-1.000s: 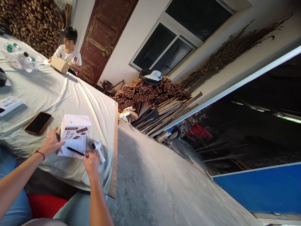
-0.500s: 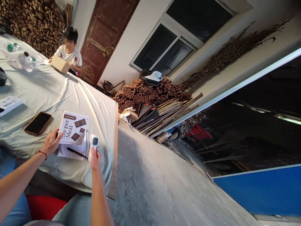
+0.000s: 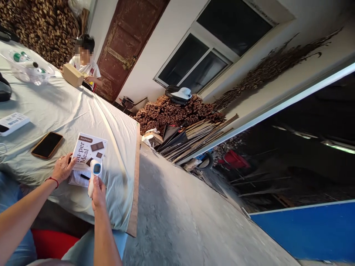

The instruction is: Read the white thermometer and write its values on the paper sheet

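Note:
My left hand (image 3: 63, 168) grips the left side of a white box (image 3: 99, 151) printed "Su-per Meal", its thumb on the front face. A red cord circles that wrist. In my right hand (image 3: 99, 194) is a white infrared thermometer (image 3: 95, 167) with a small blue-edged screen, its head overlapping the lower right of the box in view. Papers with writing (image 3: 73, 178) lie partly under the box, and a black pen (image 3: 84, 176) rests on them, partly hidden by the thermometer. Left of the box, a phone (image 3: 47, 145) lies screen up.
A pale cloth covers the table (image 3: 116, 162), whose right edge borders the concrete floor (image 3: 166, 207). A white device (image 3: 13, 123) and a clear bowl of bottles (image 3: 33, 74) stand at left. Across the table a person (image 3: 94, 72) is behind a cardboard box (image 3: 72, 75). Firewood (image 3: 177, 111) is stacked by the wall.
My right hand has moved left with the thermometer, bringing it in front of the box and pen. My left hand stays on the box, and the view has shifted slightly.

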The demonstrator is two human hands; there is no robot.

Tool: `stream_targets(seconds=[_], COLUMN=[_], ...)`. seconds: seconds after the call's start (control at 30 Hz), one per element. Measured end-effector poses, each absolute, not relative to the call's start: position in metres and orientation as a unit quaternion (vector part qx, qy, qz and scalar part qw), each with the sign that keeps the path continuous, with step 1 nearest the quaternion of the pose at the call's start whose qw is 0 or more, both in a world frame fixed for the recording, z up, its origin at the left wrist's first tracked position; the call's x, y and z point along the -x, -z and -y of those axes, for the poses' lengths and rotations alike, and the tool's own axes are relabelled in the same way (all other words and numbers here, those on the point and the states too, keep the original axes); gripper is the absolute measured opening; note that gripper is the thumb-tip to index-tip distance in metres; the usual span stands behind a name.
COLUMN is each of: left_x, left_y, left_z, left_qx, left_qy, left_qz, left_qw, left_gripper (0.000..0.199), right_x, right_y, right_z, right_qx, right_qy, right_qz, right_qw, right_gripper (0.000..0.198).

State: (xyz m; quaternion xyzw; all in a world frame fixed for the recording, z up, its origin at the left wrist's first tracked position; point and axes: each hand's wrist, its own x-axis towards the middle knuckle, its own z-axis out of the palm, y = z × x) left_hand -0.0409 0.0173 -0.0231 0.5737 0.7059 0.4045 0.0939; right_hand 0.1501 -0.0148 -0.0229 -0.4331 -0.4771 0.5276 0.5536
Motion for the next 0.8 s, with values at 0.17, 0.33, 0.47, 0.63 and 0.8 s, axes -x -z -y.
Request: stream_targets(seconds=[0.17, 0.33, 0.47, 0.63, 0.8], left_x=[0.041, 0.041, 0.040, 0.041, 0.041], left_y=[0.023, 0.024, 0.024, 0.024, 0.022], left_z=[-0.016, -0.017, -0.017, -0.017, -0.016], left_qx=[-0.573, -0.573, -0.570, -0.565, -0.565], left_qy=[-0.398, -0.400, -0.406, -0.404, -0.409], left_qz=[-0.710, -0.708, -0.708, -0.712, -0.710], left_qw=[0.099, 0.098, 0.099, 0.103, 0.098], left_gripper=[0.057, 0.054, 0.053, 0.052, 0.053], right_x=[-0.141, -0.140, -0.140, -0.138, -0.134], right_y=[0.021, 0.020, 0.020, 0.019, 0.020], right_z=[0.014, 0.015, 0.014, 0.014, 0.014], right_qx=[0.451, 0.460, 0.451, 0.440, 0.454], right_qy=[-0.574, -0.584, -0.584, -0.575, -0.580], right_qz=[0.406, 0.380, 0.378, 0.400, 0.388], right_qw=[0.551, 0.550, 0.559, 0.562, 0.554], right_gripper=[0.052, 0.052, 0.051, 0.047, 0.048])
